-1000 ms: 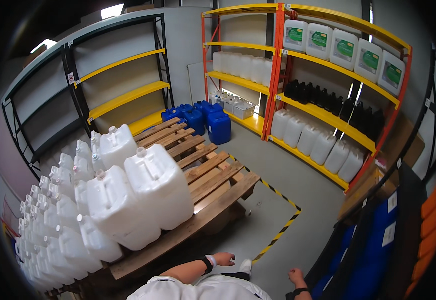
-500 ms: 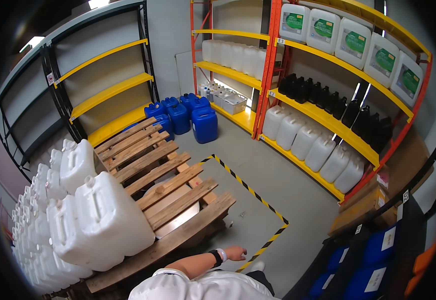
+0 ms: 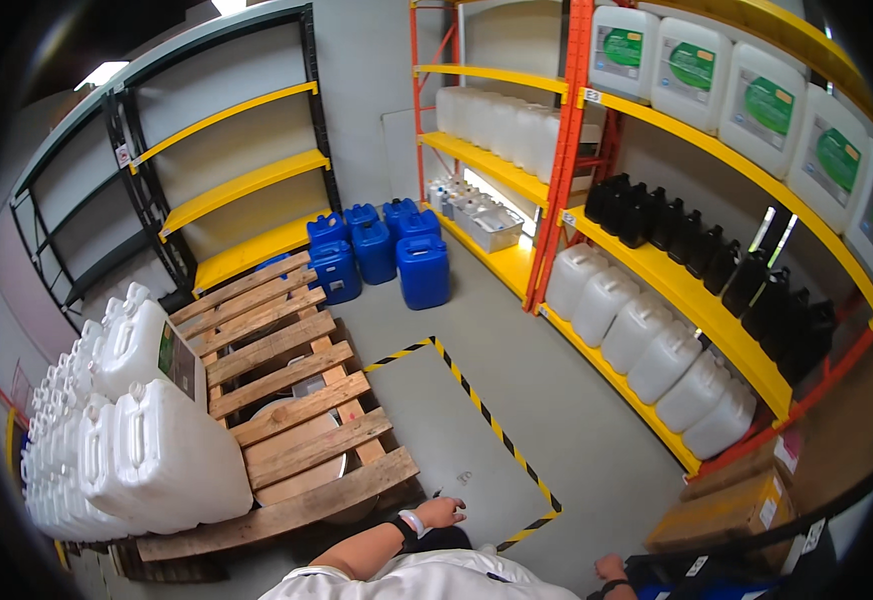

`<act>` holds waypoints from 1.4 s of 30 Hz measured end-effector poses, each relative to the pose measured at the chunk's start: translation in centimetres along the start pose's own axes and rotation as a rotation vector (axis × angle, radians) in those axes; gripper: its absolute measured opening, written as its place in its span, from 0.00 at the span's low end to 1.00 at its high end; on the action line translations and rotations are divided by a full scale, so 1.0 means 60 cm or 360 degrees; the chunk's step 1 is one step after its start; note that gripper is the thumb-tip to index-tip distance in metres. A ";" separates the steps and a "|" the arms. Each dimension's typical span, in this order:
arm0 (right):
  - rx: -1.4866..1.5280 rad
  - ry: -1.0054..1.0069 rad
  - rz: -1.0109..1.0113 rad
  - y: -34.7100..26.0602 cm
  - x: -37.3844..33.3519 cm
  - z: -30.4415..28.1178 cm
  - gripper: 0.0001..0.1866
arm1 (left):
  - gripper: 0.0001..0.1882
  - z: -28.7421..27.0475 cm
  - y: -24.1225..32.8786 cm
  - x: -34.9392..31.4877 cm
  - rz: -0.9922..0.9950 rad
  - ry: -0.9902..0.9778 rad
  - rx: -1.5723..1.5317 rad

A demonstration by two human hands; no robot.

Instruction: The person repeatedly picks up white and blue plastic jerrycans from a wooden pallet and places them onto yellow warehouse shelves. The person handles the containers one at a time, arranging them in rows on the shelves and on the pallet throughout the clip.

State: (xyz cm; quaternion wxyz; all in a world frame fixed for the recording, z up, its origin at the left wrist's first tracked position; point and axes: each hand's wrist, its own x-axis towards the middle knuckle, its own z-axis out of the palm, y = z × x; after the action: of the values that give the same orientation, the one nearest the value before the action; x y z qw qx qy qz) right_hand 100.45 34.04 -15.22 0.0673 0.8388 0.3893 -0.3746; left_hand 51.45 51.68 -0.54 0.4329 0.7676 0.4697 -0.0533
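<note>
My left hand (image 3: 441,513) hangs over the grey floor beside the wooden pallet (image 3: 302,415), its fingers loosely apart with nothing visible in them. A black band and a white band circle that wrist. My right hand (image 3: 612,569) shows low at the right, a dark band at its wrist; its fingers are too small and partly hidden to read. Neither hand touches anything that I can see. White jerrycans (image 3: 182,455) stand packed together on the left part of the pallet, some with a dark green label showing. The pallet's slats on the right are bare.
Several blue jerrycans (image 3: 424,272) stand on the floor beyond the pallet. Black-and-yellow tape (image 3: 497,425) marks the floor. A red-and-yellow rack (image 3: 657,245) holds white jerrycans and black bottles (image 3: 667,220). Cardboard boxes (image 3: 722,515) lie at the right. A black-framed rack (image 3: 247,175) stands at the back left.
The view has shifted forward and turned; the red-and-yellow rack looks closer. My right hand has come into view, and my left hand appears slightly further left.
</note>
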 end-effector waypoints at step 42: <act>-0.0850 -0.0190 -0.0929 -1.119 0.817 -0.526 0.15 | 0.26 -0.666 -0.313 0.610 -0.0567 0.0487 -0.0484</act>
State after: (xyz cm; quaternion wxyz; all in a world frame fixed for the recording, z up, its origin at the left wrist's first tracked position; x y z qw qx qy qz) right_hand 91.82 122.52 -14.18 0.1963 0.6229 0.6903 -0.3115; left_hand 44.29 108.40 -5.19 0.4510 0.5981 0.6598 0.0592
